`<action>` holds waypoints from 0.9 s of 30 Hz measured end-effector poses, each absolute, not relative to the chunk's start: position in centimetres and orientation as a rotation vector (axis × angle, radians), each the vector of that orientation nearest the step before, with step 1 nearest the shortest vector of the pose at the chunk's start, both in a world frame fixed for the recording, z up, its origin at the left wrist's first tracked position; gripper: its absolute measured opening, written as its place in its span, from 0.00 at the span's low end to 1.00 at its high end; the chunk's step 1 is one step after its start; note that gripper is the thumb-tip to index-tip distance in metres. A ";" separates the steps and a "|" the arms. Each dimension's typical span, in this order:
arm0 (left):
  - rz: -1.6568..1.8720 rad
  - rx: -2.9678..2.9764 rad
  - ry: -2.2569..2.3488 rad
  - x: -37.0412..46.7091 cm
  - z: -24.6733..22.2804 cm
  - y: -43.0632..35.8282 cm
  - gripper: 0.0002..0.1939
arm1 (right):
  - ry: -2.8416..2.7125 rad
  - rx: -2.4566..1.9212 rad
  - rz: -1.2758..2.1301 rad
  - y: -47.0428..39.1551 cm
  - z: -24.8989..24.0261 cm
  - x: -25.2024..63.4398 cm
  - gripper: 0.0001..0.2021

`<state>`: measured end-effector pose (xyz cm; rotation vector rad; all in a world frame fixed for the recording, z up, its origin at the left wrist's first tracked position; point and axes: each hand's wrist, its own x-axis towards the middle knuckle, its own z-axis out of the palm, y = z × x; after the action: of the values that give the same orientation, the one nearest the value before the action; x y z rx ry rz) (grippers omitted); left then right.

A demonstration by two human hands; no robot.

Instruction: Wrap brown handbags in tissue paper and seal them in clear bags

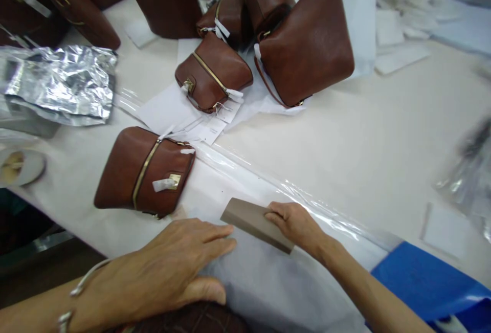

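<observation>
My right hand point(295, 223) pinches the edge of a flat taupe piece point(255, 220) that looks like card. Its lower edge meets a thin greyish-white sheet point(284, 282). My left hand point(187, 261) lies beside it at the sheet's left edge, thumb and fingers apart, with nothing visible in its grasp. Just beyond that hand, a small brown leather pouch point(130, 169) with a brass zip lies on the table. Farther back is a second brown pouch point(218, 69) with white tags.
A larger brown bag point(310, 41) and several more fill the back of the table point(368, 149). Crumpled silver foil packaging point(65, 85) lies at left, near a round dish point(19, 167). White paper pieces point(402, 21) are piled back right; blue plastic point(429, 282) lies front right.
</observation>
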<state>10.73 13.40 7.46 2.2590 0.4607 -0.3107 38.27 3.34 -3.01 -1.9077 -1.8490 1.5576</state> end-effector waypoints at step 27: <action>-0.362 2.146 0.545 12.3 3.4 15.5 0.20 | -1.577 -1.938 1.805 0.0 -4.2 35.0 0.18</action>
<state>12.30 15.46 3.41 2.1463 0.5448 -0.3618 35.05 0.03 -4.18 -1.9382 -1.5774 1.8052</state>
